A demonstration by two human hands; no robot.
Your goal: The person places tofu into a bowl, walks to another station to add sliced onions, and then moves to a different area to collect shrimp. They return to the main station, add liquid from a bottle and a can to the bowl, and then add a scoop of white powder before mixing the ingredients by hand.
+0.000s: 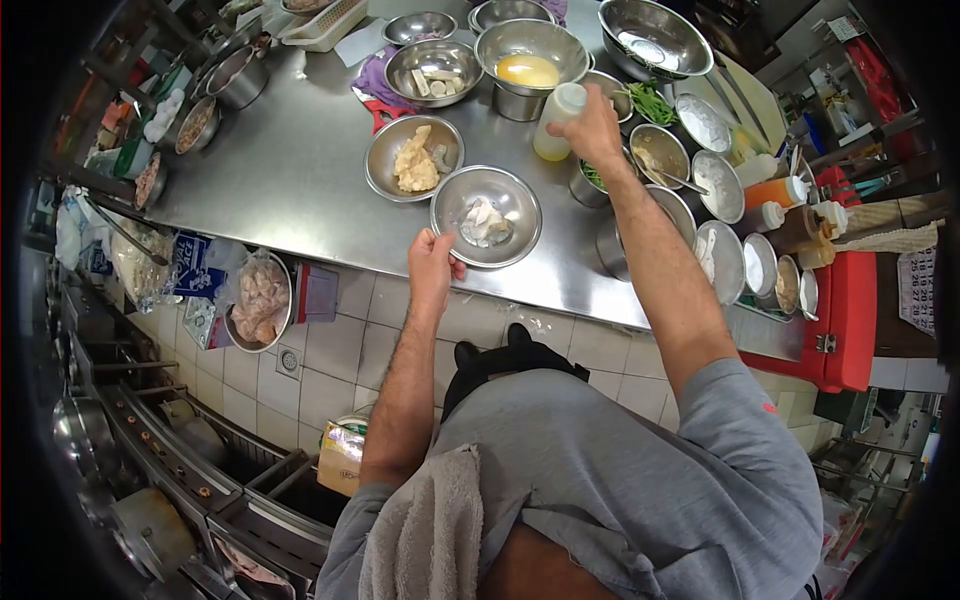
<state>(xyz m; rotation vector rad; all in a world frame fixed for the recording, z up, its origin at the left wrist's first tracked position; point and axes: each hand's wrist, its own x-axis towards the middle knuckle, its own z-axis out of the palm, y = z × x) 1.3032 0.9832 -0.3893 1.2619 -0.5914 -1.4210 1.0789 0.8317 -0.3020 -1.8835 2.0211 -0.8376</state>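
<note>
My left hand [434, 266] grips the near-left rim of a steel mixing bowl [518, 240] at the counter's front edge. Inside that bowl lie pale pieces of food dusted with white powder [486, 221]. With my right hand [591, 128] I have hold of a clear squeeze bottle [550, 143] of yellowish liquid, upright over the counter. Just behind the left-hand bowl is another steel bowl [378, 172] with a lump of yellow batter-like food [416, 160] and some greyish pieces.
Bowls of yellow liquid [527, 70] and pale cut pieces [437, 84] stand at the back of the steel counter [290, 170]. Powder bowls [718, 185] and sauce bottles [775, 193] crowd the right side. A basin of raw meat [262, 300] sits low at left, near the stove [150, 430].
</note>
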